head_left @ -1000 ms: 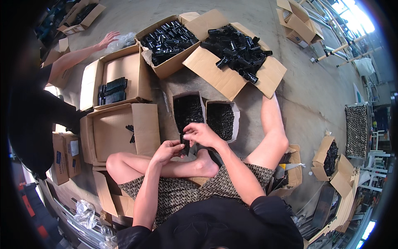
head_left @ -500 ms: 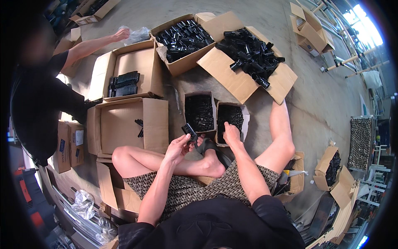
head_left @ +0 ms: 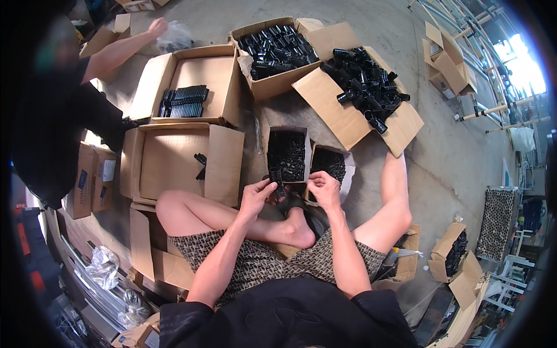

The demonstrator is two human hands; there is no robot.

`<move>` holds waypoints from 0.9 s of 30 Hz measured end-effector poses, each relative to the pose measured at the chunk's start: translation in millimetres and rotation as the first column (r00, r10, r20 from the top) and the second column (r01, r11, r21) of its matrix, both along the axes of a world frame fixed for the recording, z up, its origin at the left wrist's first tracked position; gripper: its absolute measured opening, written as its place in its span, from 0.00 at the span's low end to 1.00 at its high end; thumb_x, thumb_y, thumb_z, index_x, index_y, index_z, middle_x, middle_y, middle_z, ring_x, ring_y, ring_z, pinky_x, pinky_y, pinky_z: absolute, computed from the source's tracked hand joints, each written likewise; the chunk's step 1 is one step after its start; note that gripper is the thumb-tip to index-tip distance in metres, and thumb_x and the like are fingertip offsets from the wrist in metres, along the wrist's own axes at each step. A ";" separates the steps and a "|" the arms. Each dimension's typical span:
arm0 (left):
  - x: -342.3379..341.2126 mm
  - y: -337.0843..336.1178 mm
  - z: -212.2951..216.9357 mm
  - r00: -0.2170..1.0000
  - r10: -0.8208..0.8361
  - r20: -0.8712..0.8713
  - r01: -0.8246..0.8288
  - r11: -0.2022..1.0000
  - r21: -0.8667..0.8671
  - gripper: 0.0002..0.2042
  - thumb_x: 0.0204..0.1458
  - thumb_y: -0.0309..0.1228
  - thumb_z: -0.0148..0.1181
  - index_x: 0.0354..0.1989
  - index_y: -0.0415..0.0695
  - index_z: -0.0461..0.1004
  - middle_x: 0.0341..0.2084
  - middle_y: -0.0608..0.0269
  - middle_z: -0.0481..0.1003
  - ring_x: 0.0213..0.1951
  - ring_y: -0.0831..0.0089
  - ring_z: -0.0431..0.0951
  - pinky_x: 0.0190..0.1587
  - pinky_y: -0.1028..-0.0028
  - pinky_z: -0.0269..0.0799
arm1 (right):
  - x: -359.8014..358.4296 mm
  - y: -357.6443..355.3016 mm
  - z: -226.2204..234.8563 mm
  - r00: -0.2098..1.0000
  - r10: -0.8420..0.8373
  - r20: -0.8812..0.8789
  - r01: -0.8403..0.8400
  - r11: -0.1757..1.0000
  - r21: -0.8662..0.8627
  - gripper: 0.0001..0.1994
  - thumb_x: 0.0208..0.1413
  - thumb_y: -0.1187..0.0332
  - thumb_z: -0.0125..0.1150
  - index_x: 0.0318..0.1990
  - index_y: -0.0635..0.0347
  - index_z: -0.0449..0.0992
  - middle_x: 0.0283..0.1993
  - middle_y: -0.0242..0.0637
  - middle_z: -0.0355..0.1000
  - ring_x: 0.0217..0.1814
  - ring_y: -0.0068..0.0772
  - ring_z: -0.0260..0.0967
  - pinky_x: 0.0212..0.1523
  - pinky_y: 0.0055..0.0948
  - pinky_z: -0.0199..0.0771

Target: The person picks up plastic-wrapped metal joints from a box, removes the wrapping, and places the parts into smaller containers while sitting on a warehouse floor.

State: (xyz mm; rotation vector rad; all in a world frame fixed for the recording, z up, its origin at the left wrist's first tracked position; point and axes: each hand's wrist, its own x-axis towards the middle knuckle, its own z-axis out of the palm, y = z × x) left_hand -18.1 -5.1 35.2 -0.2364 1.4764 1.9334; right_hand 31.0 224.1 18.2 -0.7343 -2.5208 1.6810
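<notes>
My left hand (head_left: 257,197) pinches a glossy black tubular fitting (head_left: 276,175), held above my sandalled foot. To its right, my right hand (head_left: 325,189) has thumb and fingers pressed together; whatever small thing may be in them is too small to make out. That hand is at the near edge of a small carton (head_left: 350,178) filled with small black parts (head_left: 329,163). Beside it, a second small carton (head_left: 308,152) holds more small dark parts (head_left: 286,155).
Black fittings fill a large box (head_left: 268,87) and lie heaped on cardboard (head_left: 325,110). At left, one box (head_left: 223,87) holds neat rows of black fittings (head_left: 184,101); another box (head_left: 227,168) holds a few loose ones. Another person's hand (head_left: 158,27) is near a plastic bag (head_left: 175,36).
My right hand has lifted out of the small carton and come left toward the other. My left hand has moved slightly right, turning the fitting more upright. The view has shifted a little.
</notes>
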 end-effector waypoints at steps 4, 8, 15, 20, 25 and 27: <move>2.2 2.3 -17.6 0.997 0.013 -0.072 -0.017 0.998 -0.055 0.11 0.59 0.33 0.61 0.44 0.37 0.80 0.26 0.67 0.80 0.25 0.83 0.77 0.25 0.80 0.72 | -11.1 -35.5 24.0 0.986 0.141 -0.089 -0.161 0.941 -0.297 0.09 0.53 0.75 0.65 0.41 0.68 0.78 0.31 0.37 0.79 0.31 0.18 0.75 0.33 0.20 0.76; 2.7 2.2 -17.8 0.996 0.036 -0.084 -0.041 0.997 -0.059 0.12 0.59 0.33 0.62 0.44 0.35 0.79 0.25 0.68 0.79 0.23 0.85 0.74 0.26 0.80 0.72 | -17.0 -52.9 28.3 0.969 0.209 -0.130 -0.236 0.941 -0.244 0.08 0.55 0.74 0.65 0.40 0.70 0.78 0.31 0.37 0.78 0.29 0.20 0.76 0.29 0.21 0.78; 3.3 2.7 -26.3 0.992 0.035 -0.125 -0.047 0.994 -0.095 0.17 0.58 0.33 0.63 0.49 0.32 0.77 0.23 0.67 0.78 0.23 0.84 0.75 0.25 0.80 0.72 | -17.2 -57.8 37.1 0.974 0.191 -0.123 -0.213 0.955 -0.208 0.09 0.54 0.74 0.65 0.41 0.71 0.79 0.31 0.39 0.78 0.29 0.21 0.76 0.27 0.23 0.81; 4.5 1.4 -29.2 0.983 0.033 -0.180 -0.058 0.989 -0.135 0.23 0.56 0.33 0.65 0.56 0.30 0.72 0.23 0.65 0.79 0.23 0.84 0.75 0.26 0.80 0.73 | -17.2 -63.2 43.0 0.986 0.156 -0.056 -0.164 0.969 -0.183 0.09 0.53 0.76 0.65 0.41 0.72 0.79 0.30 0.40 0.78 0.29 0.22 0.76 0.26 0.23 0.81; 5.4 2.8 -26.0 0.975 0.038 -0.221 -0.081 0.979 -0.190 0.19 0.57 0.32 0.63 0.52 0.30 0.75 0.25 0.66 0.78 0.24 0.84 0.75 0.26 0.79 0.74 | -16.5 -69.1 40.0 0.994 0.096 -0.043 -0.103 0.971 -0.214 0.09 0.53 0.76 0.66 0.40 0.72 0.79 0.31 0.40 0.79 0.29 0.22 0.76 0.26 0.23 0.80; 6.0 4.8 -21.9 0.970 0.042 -0.241 -0.095 0.972 -0.213 0.18 0.58 0.31 0.63 0.51 0.30 0.75 0.25 0.66 0.78 0.24 0.84 0.75 0.25 0.79 0.74 | -14.6 -69.6 38.3 0.995 0.094 -0.032 -0.098 0.977 -0.188 0.09 0.53 0.75 0.66 0.40 0.72 0.79 0.31 0.40 0.79 0.29 0.22 0.76 0.26 0.23 0.80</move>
